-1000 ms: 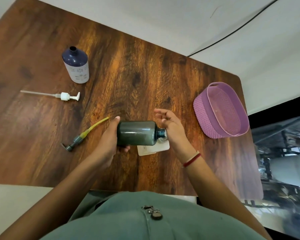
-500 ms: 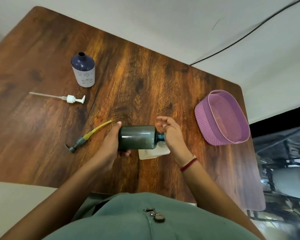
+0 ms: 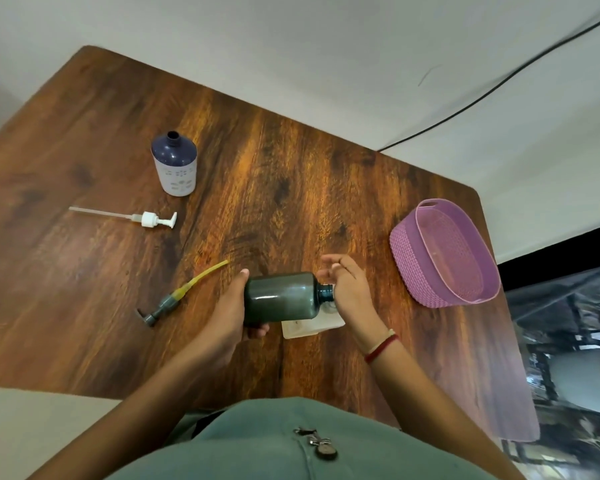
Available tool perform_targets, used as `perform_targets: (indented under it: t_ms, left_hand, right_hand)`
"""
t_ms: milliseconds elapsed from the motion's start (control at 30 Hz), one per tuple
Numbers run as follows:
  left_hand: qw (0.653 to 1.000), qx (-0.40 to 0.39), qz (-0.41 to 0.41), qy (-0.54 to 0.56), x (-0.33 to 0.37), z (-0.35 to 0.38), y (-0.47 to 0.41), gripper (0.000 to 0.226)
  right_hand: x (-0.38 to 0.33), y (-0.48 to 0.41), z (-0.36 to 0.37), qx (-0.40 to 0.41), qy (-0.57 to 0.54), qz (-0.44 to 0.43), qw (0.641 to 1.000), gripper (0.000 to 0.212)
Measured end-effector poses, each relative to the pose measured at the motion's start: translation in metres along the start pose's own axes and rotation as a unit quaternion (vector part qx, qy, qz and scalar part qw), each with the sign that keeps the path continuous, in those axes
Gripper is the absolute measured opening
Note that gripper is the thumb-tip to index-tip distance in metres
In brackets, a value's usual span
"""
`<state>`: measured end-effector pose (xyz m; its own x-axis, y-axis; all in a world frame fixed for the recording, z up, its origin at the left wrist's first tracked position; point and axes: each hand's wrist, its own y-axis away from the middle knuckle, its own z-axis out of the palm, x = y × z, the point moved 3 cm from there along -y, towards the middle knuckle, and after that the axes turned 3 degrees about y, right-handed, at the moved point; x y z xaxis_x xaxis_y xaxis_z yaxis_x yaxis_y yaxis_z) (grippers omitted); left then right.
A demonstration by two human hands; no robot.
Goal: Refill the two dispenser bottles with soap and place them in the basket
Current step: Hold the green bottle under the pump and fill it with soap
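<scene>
My left hand (image 3: pixel 227 313) grips the base end of a dark green bottle (image 3: pixel 281 297) and holds it on its side just above the table. Its open neck points right into my right hand (image 3: pixel 349 289). That hand's upper fingers are spread; what its palm and thumb do at the neck is hidden. A flat cream pouch-like item (image 3: pixel 309 329) lies under the bottle. A blue and white bottle (image 3: pixel 175 164) stands uncapped at the far left. The purple basket (image 3: pixel 406 265) sits to the right with nothing in it.
A white pump head (image 3: pixel 149 219) with its long tube lies near the blue bottle. A grey pump head with a yellow tube (image 3: pixel 168 301) lies left of my left hand. A black cable (image 3: pixel 499 84) runs across the floor beyond the wooden table (image 3: pixel 291 168).
The green bottle stays on its side in my left hand. My right hand's fingers have lifted and spread a little at the neck. The view has tilted slightly.
</scene>
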<state>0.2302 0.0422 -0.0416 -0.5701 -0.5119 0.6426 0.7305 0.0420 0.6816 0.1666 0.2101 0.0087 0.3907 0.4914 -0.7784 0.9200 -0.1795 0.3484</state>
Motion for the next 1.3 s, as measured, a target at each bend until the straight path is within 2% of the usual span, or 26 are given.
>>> perform_targets:
  t_ms: [167,400,567,633,767,833,967,1200,1300]
  left_hand:
    - [0.999,-0.029,0.011,-0.010,0.004,0.003,0.000,0.045]
    - [1.000,0.000,-0.010,-0.012,0.002,0.001,0.000,0.040]
    - [0.999,-0.034,0.007,-0.015,0.006,0.003,0.000,0.042]
    - [0.999,-0.040,0.010,-0.014,0.008,0.003,-0.001,0.042]
    - [0.999,-0.034,0.005,-0.017,0.009,0.001,0.000,0.037]
    - [0.999,-0.036,0.000,-0.011,0.008,0.000,0.001,0.037]
    - [0.999,-0.048,0.018,-0.014,0.011,0.001,0.001,0.039]
    - [0.999,-0.042,-0.001,-0.018,0.008,-0.001,0.003,0.034]
    - [0.999,-0.050,0.003,-0.008,0.009,0.000,0.004,0.034]
  right_hand:
    - [-0.013,-0.004,-0.009,-0.063,-0.011,-0.005,0.998,0.030]
    - [-0.002,0.000,0.000,-0.035,0.022,0.015,0.999,0.032]
    - [-0.012,-0.003,-0.010,-0.125,0.036,0.033,0.991,0.031]
    - [-0.014,-0.006,-0.011,-0.096,0.055,0.002,0.994,0.031]
    - [-0.004,-0.001,-0.002,-0.051,0.046,-0.002,0.998,0.032]
    - [-0.007,-0.002,-0.004,-0.055,0.054,-0.007,0.997,0.032]
    - [-0.017,-0.006,-0.010,-0.116,0.050,0.016,0.992,0.035]
    - [-0.004,0.002,0.001,0.001,0.005,-0.011,1.000,0.033]
    - [-0.008,-0.001,-0.004,-0.036,0.022,-0.015,0.999,0.030]
